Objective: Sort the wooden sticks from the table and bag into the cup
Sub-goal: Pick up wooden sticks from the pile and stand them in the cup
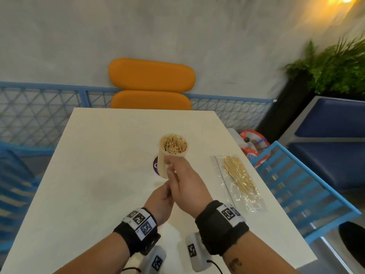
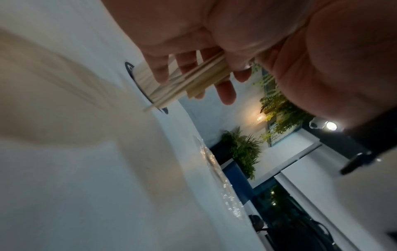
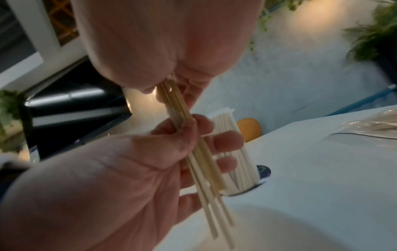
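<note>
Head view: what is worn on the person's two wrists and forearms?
Each wrist has a wide black strap, left and right, carrying white blocks printed with black square markers. Forearms are bare, without sleeves. A thin black cable runs from the right white unit.

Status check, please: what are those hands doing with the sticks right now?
Left hand and right hand both grip one stick bundle. Cup nearly full. Bag still holds sticks. Nothing blocking.

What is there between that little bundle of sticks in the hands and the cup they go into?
Nothing visible. Both hands grip the bundle of thin wooden sticks just in front of the clear, round plastic cup. Its mouth is open, though already packed with sticks, so space looks tight.
</note>
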Motion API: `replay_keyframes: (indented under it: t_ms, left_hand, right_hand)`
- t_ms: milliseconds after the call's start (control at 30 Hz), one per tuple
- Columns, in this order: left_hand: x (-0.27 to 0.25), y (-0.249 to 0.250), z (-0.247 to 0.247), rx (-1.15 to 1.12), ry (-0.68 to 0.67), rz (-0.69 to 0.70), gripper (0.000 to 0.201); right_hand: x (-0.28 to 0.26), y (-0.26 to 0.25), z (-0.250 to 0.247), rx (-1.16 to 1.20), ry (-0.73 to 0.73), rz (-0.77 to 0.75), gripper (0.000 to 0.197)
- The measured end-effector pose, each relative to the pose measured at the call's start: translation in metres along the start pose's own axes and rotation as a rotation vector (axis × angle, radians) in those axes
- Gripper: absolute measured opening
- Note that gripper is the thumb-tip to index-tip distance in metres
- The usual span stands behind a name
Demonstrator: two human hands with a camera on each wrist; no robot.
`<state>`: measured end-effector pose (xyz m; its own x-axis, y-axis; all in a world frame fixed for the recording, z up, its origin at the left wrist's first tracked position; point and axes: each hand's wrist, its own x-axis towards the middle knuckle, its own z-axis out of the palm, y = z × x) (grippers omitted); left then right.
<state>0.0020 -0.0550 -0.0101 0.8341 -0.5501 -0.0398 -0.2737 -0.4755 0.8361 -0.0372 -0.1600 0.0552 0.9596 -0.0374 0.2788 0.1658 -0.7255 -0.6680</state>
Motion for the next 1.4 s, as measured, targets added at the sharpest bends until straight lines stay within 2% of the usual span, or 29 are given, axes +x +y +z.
replay_keyframes:
  t_ms: [133,233,333,433,533,633,767,867,933,1000,1100,1167,1233,1300,1400]
  left_hand:
    - [0.000,-0.004,0.000,0.311,-0.100,-0.053,0.022]
    - [-0.001,-0.007,0.000,0.198,-0.071,-0.084,0.029]
    - [-0.001,-0.011,0.001,0.176,-0.076,-0.102,0.021]
    - [0.004,-0.020,0.003,0.284,-0.165,-0.125,0.030]
    - [0.006,-0.020,0.003,0.325,-0.203,-0.135,0.029]
    - [0.009,-0.020,0.003,0.389,-0.220,-0.071,0.022]
    - [0.012,-0.021,-0.003,0.200,-0.189,-0.008,0.021]
    - [0.015,-0.009,-0.013,0.075,-0.153,0.030,0.022]
    - [0.017,0.007,-0.024,-0.103,-0.091,0.123,0.028]
    - [0.026,0.024,-0.040,-0.240,0.010,0.201,0.031]
    - [0.050,0.052,-0.069,-0.288,0.067,0.257,0.024]
    - [0.065,0.067,-0.081,-0.223,0.053,0.301,0.026]
    - [0.079,0.080,-0.085,-0.184,0.039,0.321,0.024]
    - [0.092,0.087,-0.087,-0.192,0.028,0.309,0.017]
    - [0.108,0.091,-0.086,-0.254,0.016,0.279,0.018]
  right_hand:
    - [-0.005,0.014,0.016,-0.075,-0.068,-0.060,0.025]
    - [-0.005,0.024,0.019,-0.142,-0.068,-0.049,0.025]
    - [-0.004,0.027,0.017,-0.128,-0.141,0.067,0.028]
    - [-0.005,0.025,0.012,-0.072,-0.216,0.100,0.037]
    - [-0.007,0.027,0.017,-0.123,-0.230,0.041,0.031]
    - [-0.005,0.032,0.023,-0.136,-0.176,0.014,0.023]
    - [0.001,0.038,0.018,-0.044,-0.090,0.046,0.031]
    - [0.010,0.030,0.008,0.058,-0.087,0.047,0.032]
    - [0.020,0.021,-0.004,0.171,-0.045,0.036,0.038]
    - [0.033,0.014,-0.020,0.260,0.079,-0.013,0.044]
    - [0.054,0.006,-0.042,0.321,0.156,-0.038,0.048]
    - [0.068,0.000,-0.050,0.390,0.145,-0.001,0.047]
    - [0.082,-0.003,-0.059,0.472,0.212,0.043,0.044]
    - [0.096,-0.005,-0.069,0.531,0.266,0.076,0.035]
    - [0.112,-0.005,-0.079,0.523,0.282,0.108,0.018]
